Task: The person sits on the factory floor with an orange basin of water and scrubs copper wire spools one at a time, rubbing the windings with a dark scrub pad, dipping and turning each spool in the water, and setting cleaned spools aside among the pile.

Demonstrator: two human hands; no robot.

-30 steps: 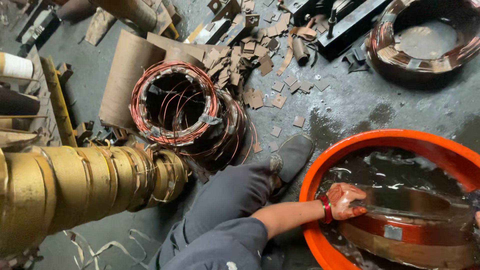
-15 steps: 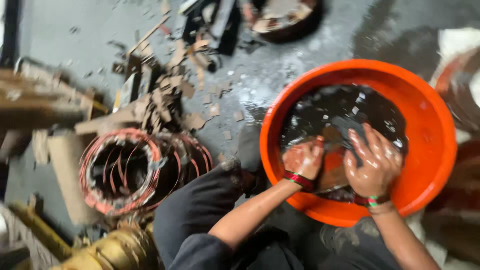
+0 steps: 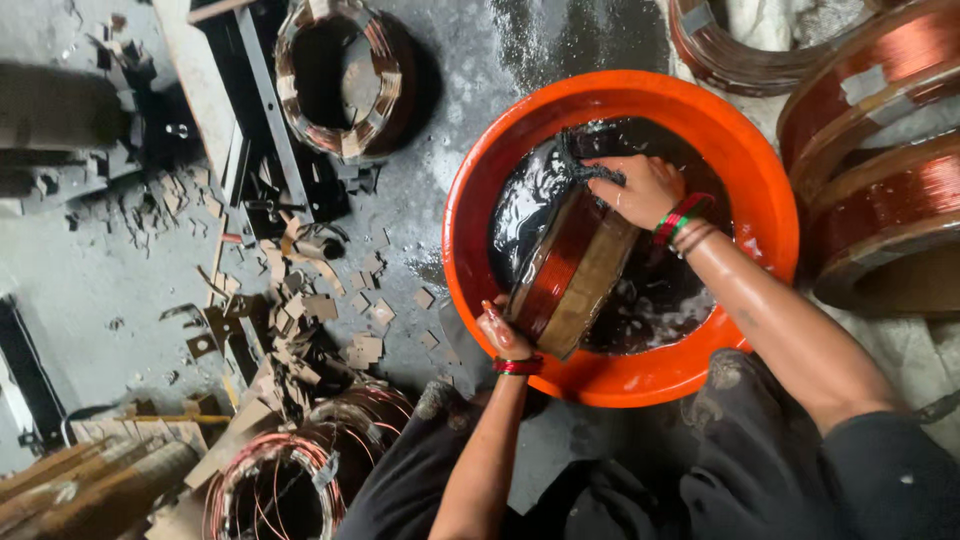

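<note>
On the far left of the floor (image 3: 90,260) lie card scraps (image 3: 300,300) and a dark metal bar (image 3: 250,110), with a wound stator (image 3: 340,75) beyond them and another stator (image 3: 290,480) trailing loose copper wire at the near left. These sit just beside the person's knees, so a shifted leg could snag the wire or skid on the scraps.

Right of them stands the orange tub (image 3: 470,230), holding dark liquid (image 3: 650,290). A copper coil (image 3: 570,270) stands on edge in it, tilted, partly out of the liquid. The left hand (image 3: 505,335) grips the coil's near rim at the tub's near wall. The right hand (image 3: 640,190) is closed over the coil's far top edge, pressing a dark wet rag or strap (image 3: 590,172) against it; which of the two I cannot tell.

Both hands look wet, and so does the coil. My judgement is that the main danger is a slip: the coil looks heavy, and if either grip gives it could drop flat, splash liquid over the tub's rim and pinch fingers against the wall. Leaning it on the near wall could also tip the tub toward the person.

At the far right more coils (image 3: 880,180) are stacked close to the tub, leaving the right arm little room.
</note>
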